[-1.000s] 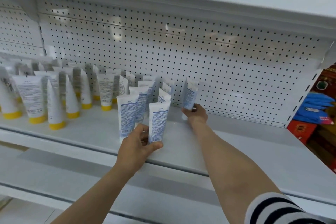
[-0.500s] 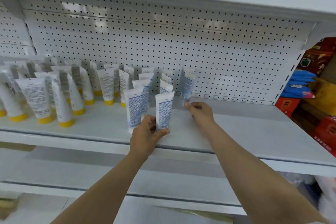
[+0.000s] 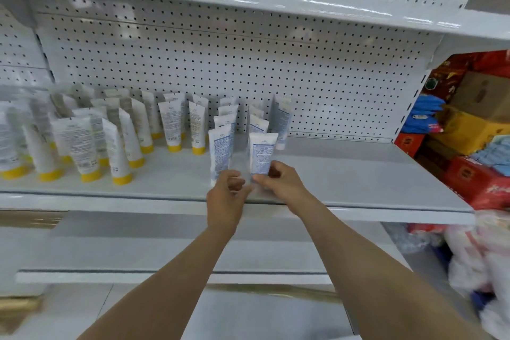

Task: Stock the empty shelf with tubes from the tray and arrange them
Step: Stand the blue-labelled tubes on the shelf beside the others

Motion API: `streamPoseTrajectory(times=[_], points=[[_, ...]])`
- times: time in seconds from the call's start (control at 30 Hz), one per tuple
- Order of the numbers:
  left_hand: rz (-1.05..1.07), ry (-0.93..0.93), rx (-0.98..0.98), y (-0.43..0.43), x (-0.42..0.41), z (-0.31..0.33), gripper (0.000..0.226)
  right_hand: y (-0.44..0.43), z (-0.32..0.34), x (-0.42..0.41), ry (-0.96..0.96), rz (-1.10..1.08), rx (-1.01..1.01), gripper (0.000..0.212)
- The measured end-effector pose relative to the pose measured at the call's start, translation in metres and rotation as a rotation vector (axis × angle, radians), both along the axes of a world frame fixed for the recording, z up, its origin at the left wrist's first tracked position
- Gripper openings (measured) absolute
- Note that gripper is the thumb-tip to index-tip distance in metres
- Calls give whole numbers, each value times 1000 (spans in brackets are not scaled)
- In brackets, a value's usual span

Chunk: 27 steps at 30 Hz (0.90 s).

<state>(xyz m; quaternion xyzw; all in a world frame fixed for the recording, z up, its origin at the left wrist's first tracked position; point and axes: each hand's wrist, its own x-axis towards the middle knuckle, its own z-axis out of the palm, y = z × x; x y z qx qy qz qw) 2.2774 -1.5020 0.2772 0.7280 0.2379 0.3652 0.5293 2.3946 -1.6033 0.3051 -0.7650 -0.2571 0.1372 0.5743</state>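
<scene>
White shelf (image 3: 358, 179) with pegboard back (image 3: 276, 63). Yellow-capped tubes (image 3: 82, 146) stand cap-down at left. Beside them, blue-printed tubes (image 3: 223, 124) form files running front to back, which I judge is to fill the depth. My right hand (image 3: 284, 185) pinches the base of the front tube (image 3: 262, 150), steadying it upright near the shelf edge. My left hand (image 3: 225, 193) curls just beside it; whether it grips anything I cannot tell. The tray is out of view.
</scene>
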Motion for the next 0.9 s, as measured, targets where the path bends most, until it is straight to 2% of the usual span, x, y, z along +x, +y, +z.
streamPoseTrajectory(times=[0.13, 0.3, 0.4, 0.6, 0.9], points=[[273, -64, 20, 20, -15, -3, 50, 0, -2, -6, 13, -129, -3, 37], [214, 61, 51, 37, -5, 0, 73, -14, -3, 5, -69, -235, -67, 35], [164, 70, 59, 46, 6, 0, 59, -21, -4, 22, -105, -311, -80, 38], [241, 95, 161, 54, 9, -9, 37, -25, -8, 66, -150, -418, -99, 42], [256, 102, 196, 55, 7, -10, 37, 4, -10, 115, -155, -423, -89, 39]])
